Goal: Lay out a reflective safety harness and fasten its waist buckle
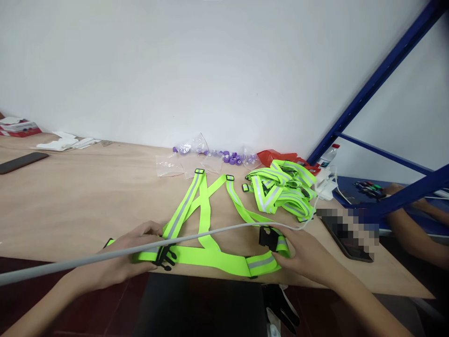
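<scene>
Lying flat at the near edge of the wooden table [70, 201], the neon-yellow strap vest [210, 252] has its waist band running left to right, directly between the two hands. Its long axis is across the person's front; two shoulder straps rise from it away from the body toward the wall.

The left hand [129, 255] rests on the left end of the band, fingers curled down over it, just beside a black buckle [164, 256]. The right hand [303, 255] presses on the right end, touching the second black buckle [268, 238]. The hands are well apart, one at each end; each appears to pin or pinch the band, though a full grip cannot be confirmed. Both are equally close to the vest.

A grey cable [196, 238] crosses above the band from lower left toward a white charger at the right.

Beyond: a heap of folded vests [284, 189], clear bags with purple caps [231, 157], a dark phone [21, 162] at far left. Another person's arm [410, 234] shows at the right.
</scene>
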Demonstrator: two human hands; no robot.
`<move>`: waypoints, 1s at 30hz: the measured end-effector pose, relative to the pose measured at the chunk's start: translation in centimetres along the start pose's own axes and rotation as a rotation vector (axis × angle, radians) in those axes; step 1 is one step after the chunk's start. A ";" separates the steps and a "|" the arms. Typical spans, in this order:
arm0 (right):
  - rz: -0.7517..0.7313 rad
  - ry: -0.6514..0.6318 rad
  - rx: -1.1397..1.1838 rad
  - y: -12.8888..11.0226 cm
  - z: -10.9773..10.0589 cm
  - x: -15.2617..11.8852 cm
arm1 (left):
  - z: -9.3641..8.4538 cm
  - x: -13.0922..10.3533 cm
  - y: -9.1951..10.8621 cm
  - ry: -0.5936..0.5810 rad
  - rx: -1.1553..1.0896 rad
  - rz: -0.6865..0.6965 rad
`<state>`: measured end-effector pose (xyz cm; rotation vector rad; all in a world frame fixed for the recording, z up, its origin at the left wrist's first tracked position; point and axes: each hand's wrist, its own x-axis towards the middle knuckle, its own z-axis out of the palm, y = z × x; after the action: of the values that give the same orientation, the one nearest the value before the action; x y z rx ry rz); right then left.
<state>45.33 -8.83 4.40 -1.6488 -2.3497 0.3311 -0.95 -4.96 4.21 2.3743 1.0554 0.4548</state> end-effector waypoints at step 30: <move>-0.227 0.020 0.134 -7.7 4.9 2.4 | 9.3 2.8 3.5 0.391 -0.406 -0.052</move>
<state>36.09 -9.36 2.50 -1.3046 -2.4112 0.4134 7.46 -7.65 -1.15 1.9353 1.0627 1.0391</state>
